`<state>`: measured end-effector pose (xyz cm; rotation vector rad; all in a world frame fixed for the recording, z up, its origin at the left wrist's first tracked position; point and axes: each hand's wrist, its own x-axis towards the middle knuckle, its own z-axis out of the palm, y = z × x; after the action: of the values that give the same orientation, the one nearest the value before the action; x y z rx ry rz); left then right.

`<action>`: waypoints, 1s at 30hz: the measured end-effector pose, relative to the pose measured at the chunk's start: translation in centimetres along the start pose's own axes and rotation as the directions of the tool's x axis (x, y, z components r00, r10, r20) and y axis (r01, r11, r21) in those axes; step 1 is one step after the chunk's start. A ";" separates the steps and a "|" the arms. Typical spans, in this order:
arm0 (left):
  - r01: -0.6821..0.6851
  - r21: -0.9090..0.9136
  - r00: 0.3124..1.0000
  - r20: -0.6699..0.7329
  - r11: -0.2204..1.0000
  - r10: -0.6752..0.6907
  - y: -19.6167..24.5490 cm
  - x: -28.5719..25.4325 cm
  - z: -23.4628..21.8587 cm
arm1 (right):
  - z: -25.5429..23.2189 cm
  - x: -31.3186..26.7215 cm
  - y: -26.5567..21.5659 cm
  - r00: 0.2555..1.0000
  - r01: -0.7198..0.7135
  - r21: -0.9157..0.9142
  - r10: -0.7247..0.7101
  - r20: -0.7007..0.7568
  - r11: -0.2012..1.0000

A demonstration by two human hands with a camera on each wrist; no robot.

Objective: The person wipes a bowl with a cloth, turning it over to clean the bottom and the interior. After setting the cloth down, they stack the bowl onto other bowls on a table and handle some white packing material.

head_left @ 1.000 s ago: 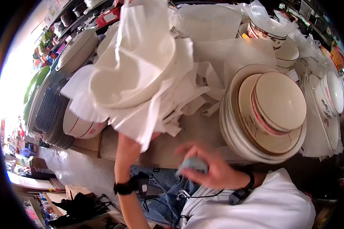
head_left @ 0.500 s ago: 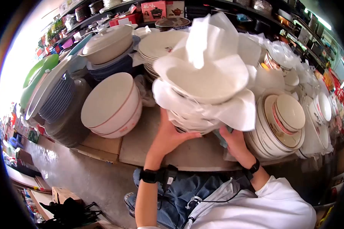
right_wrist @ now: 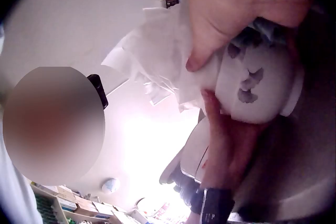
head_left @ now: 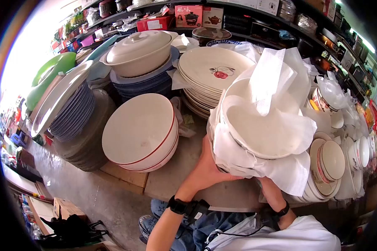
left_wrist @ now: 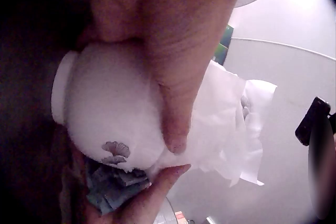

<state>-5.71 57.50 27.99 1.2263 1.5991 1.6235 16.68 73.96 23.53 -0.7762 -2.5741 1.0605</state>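
A stack of white bowls (head_left: 268,129) with paper sheets (head_left: 268,79) between them stands tilted over the table's front part. My left hand (head_left: 207,169) grips its lower left side, thumb along the front. On the right side my right hand (head_left: 272,192) holds the stack, mostly hidden under the paper. The left wrist view shows the bottom bowl (left_wrist: 115,103) with a grey flower print, my left hand (left_wrist: 173,50) round it, and a grey-green cloth (left_wrist: 115,187) under the right hand's fingers. In the right wrist view my right hand (right_wrist: 236,14) grips the same bowl (right_wrist: 257,82).
Two large red-rimmed bowls (head_left: 140,129) lie tilted on the left. Behind them are a lidded white tureen (head_left: 138,52) on blue plates and a stack of rose-print plates (head_left: 215,69). More plates and bowls (head_left: 333,161) stand on the right. The table's front edge (head_left: 234,208) runs before my body.
The right hand with the cloth has come to the stack, and both hands now hold it. In the head view, the stack and hands appear farther right, with more of the left-side dishes showing.
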 end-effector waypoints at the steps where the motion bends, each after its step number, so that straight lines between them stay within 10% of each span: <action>1: 0.004 0.000 1.000 0.000 1.000 -0.004 0.3 0.1 0.0 | -0.1 -0.1 -0.6 0.986 -0.159 0.349 0.163 0.018 0.923; 22: 0.114 -0.156 0.990 0.106 0.981 -0.098 -0.7 3.4 3.5 | -0.1 0.4 1.3 0.872 0.156 0.753 0.270 -0.409 0.639; 24: 0.049 -0.105 0.993 0.110 0.993 -0.037 -1.0 4.2 3.6 | -0.5 0.5 -1.6 0.882 0.035 0.594 0.254 -0.397 0.804; 30: -0.143 0.228 0.990 0.030 0.963 0.140 0.0 4.6 4.3 | -0.4 1.2 -3.0 0.852 0.178 0.587 0.175 -0.493 0.790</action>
<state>-3.98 63.51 28.46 1.4979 1.7645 1.5421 14.74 73.07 25.94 -0.7429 -1.6105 1.3501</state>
